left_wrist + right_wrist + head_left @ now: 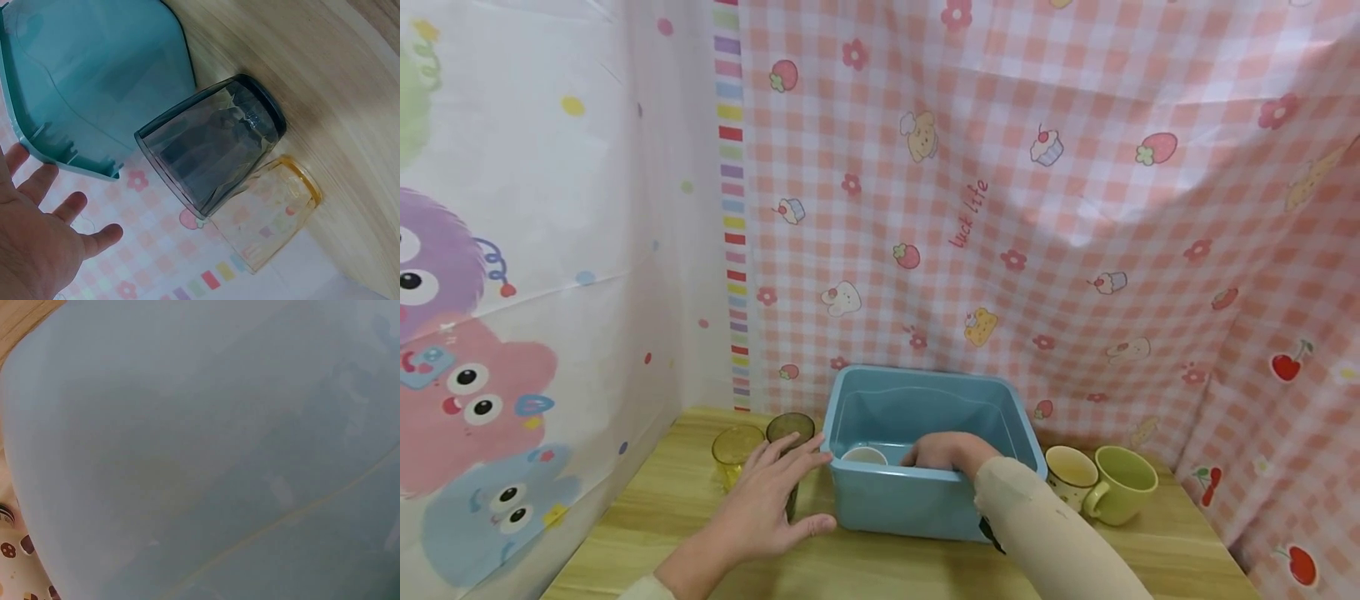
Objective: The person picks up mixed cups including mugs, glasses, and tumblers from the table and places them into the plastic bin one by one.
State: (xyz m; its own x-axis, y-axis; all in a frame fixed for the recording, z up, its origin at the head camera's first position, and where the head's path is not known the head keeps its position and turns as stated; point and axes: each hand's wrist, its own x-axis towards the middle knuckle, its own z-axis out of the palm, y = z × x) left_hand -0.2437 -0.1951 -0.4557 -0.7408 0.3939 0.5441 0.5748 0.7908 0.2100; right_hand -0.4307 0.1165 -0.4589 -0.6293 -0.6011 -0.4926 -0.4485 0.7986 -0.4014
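Note:
A blue plastic bin (902, 504) stands upright on the table. Over its front wall reaches my right hand (951, 450), whose fingers are down inside and largely hidden by that wall; I cannot tell whether they hold anything. Left of it inside the bin, the rim of a white cup (865, 456) shows. My left hand (767, 500) is spread with fingers extended, fingertips right at the bin's left rim. Close by stand a dark, smoky glass (212, 144), partly covered by this hand in the head view, and an amber glass (269, 212).
Right of the bin are a cream mug (1070, 475) with a brown rim and a green mug (1126, 483), its handle overlapping the cream one. The bin's wall (187, 437) fills most of the right wrist view. Patterned curtains (880, 208) hang behind the wooden table (647, 517).

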